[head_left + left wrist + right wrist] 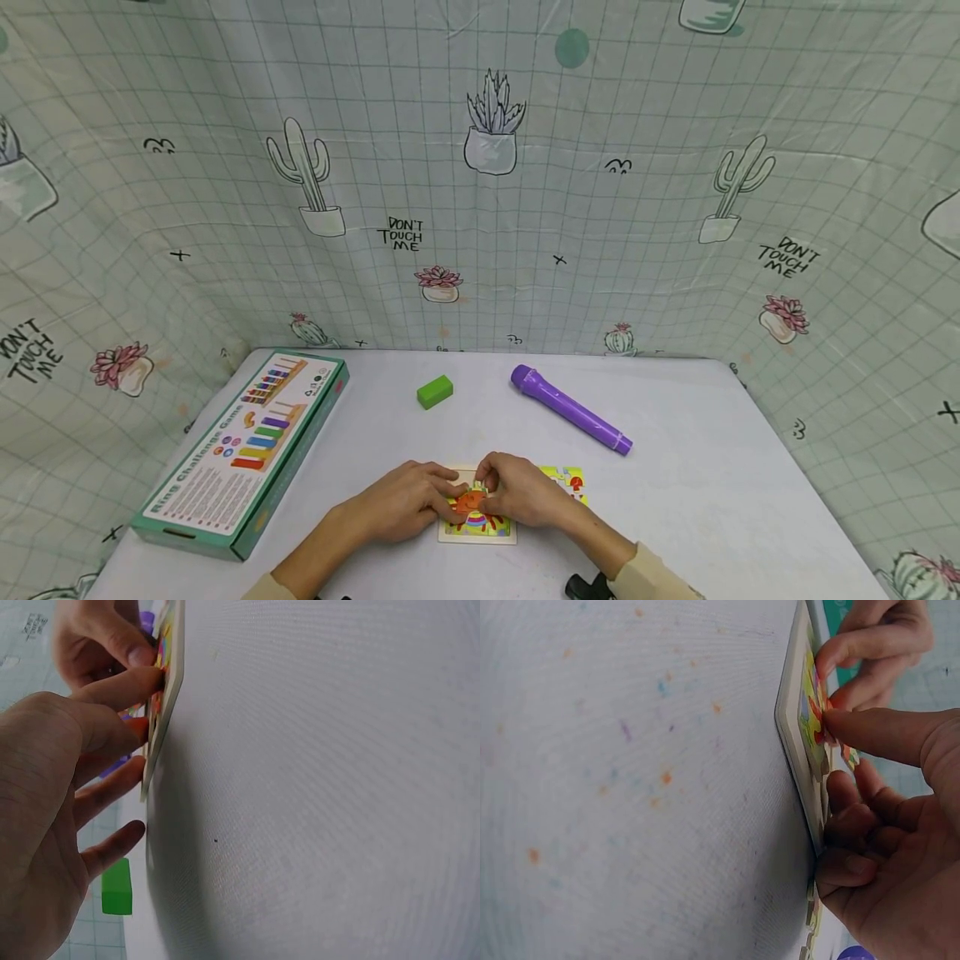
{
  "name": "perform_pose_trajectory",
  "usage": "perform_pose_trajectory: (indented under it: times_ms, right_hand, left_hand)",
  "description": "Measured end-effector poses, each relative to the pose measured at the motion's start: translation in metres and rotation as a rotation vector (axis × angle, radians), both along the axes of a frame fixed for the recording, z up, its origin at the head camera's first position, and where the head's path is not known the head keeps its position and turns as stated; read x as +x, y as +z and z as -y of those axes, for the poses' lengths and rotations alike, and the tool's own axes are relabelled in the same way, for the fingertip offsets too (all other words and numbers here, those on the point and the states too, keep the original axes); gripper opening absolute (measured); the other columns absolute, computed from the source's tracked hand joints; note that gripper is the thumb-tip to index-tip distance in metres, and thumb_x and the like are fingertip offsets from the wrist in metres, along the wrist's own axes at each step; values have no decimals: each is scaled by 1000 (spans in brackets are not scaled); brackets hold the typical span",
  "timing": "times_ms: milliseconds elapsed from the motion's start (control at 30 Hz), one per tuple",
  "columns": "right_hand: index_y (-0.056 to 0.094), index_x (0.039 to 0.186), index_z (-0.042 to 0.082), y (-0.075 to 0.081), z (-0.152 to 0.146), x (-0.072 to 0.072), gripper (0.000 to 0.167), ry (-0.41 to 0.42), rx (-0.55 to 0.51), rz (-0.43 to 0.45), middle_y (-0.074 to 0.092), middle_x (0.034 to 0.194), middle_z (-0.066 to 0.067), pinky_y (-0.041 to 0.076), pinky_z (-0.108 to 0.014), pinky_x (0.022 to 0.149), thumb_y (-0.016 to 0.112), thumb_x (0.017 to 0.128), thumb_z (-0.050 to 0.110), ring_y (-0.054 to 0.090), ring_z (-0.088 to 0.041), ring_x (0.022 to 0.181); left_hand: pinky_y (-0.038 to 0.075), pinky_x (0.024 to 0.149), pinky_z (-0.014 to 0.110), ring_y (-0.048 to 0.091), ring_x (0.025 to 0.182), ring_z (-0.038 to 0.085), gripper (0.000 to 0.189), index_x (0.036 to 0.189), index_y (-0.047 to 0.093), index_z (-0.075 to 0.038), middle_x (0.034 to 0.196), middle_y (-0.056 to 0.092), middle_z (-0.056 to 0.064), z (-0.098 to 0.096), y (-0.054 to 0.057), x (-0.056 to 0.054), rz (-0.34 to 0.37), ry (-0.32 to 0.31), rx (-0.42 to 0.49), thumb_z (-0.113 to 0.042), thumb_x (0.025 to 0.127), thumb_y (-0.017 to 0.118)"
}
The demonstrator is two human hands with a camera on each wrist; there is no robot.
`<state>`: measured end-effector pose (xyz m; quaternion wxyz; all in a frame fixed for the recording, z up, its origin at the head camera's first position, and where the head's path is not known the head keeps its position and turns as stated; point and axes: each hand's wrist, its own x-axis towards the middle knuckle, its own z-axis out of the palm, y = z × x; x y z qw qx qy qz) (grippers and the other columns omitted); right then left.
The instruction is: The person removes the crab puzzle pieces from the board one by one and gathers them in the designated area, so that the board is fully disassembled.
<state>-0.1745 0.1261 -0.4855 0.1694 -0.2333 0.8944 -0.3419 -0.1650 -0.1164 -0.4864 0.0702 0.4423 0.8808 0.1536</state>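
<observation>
A jigsaw puzzle in a pale wooden tray [477, 539] lies on the white table, its pieces forming a bright picture with an orange figure [470, 502]. From the left, my left hand [401, 502] rests its fingertips on the picture; the left wrist view shows these fingers [112, 787] extended and spread along the tray. My right hand [525, 492] pinches a puzzle piece [849, 755] at the tray's upper right, thumb [877, 735] on the near side. That piece stands tilted over the picture, partly hidden by fingers. More joined pieces [573, 479] lie beyond the right hand.
A green block [435, 392] and a purple microphone-shaped tube [572, 408] lie farther back. At the left is a flat Ring Challenge Game box [243, 442]. A black object [588, 587] shows under the right wrist. Patterned cloth [517, 217] hangs behind the table.
</observation>
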Motion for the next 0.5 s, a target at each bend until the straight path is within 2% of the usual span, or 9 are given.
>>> perform_pose_trajectory:
  times_ms: [367, 500]
  right_hand:
    - [62, 103, 14, 1, 0, 2, 25, -1, -15, 17, 57, 80, 6, 41, -23, 60, 79, 85, 14, 49, -6, 66]
    - [62, 103, 14, 1, 1, 2, 25, -4, -14, 11, 56, 79, 6, 40, -23, 59, 79, 85, 14, 49, -6, 65]
  left_hand:
    - [45, 104, 46, 53, 133, 21, 42, 118, 75, -39, 136, 62, -6, -1, 0, 0, -51, -49, 22, -8, 95, 60]
    - [46, 103, 46, 55, 131, 22, 41, 120, 74, -39, 134, 63, -6, -1, -2, 2, -95, -69, 39, -9, 95, 61]
